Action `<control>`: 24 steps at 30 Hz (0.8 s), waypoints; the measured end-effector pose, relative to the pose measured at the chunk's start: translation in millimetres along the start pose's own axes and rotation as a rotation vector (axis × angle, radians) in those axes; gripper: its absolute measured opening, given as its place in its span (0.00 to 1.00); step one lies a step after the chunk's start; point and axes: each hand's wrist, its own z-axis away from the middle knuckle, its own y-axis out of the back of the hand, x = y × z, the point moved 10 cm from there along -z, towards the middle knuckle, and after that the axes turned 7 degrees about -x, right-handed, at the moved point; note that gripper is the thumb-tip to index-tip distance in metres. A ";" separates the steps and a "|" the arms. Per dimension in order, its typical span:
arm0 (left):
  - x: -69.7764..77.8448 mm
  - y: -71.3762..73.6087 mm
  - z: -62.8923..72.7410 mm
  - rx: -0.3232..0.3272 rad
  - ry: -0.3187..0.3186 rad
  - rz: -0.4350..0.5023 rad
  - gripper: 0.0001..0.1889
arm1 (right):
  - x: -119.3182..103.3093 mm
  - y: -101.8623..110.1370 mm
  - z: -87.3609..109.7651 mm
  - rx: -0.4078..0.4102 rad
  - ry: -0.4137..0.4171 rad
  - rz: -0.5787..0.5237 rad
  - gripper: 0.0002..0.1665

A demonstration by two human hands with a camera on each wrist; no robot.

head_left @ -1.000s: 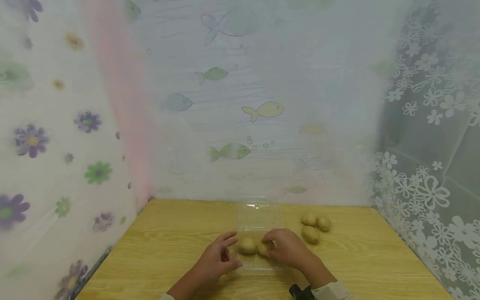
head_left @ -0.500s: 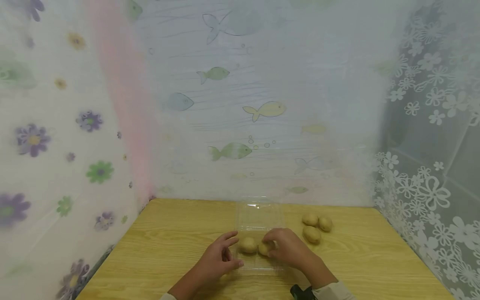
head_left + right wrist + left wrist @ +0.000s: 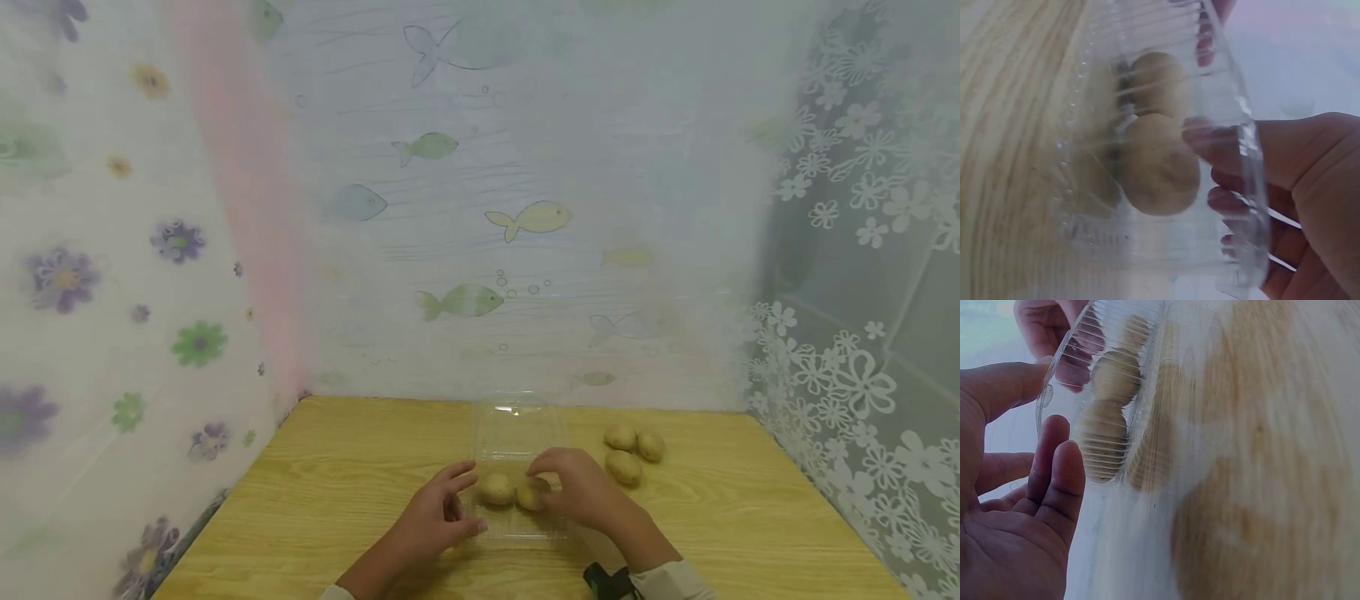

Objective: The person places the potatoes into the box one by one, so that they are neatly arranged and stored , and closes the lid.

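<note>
A clear plastic clamshell container (image 3: pixel 521 527) lies with its lid (image 3: pixel 517 429) folded back toward the wall. Two round, tan potatoes sit side by side in its base, a left potato (image 3: pixel 496 489) and a right potato (image 3: pixel 531 494). My left hand (image 3: pixel 429 518) stays at the container's left side, fingers spread and loosely bent; in the left wrist view its thumb (image 3: pixel 1013 387) touches the rim. Over the right potato is my right hand (image 3: pixel 585 492), its fingers apart and the thumb close to the potato. Whether that thumb still touches cannot be told.
Three more potatoes (image 3: pixel 624 467) lie grouped on the wooden table (image 3: pixel 337 475), right of the container. A dark strap piece (image 3: pixel 607 581) shows by the right wrist. Fish-printed sheeting (image 3: pixel 450 250) stands behind the table, with flowered sheets at both sides.
My right hand has risen slightly and shifted right, its fingers coming off the right potato. That potato stays in the container. The left hand has kept its place.
</note>
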 end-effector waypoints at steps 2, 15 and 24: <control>1.6 -0.5 -0.2 0.001 0.002 0.002 0.40 | 2.1 6.7 3.0 0.033 -0.009 -0.005 0.14; 4.2 -3.3 3.1 0.002 0.013 0.018 0.41 | 40.6 48.4 19.8 0.194 -0.207 -0.040 0.19; 2.1 -3.5 3.6 0.000 0.019 0.020 0.40 | 76.4 58.0 36.2 0.188 -0.350 -0.030 0.22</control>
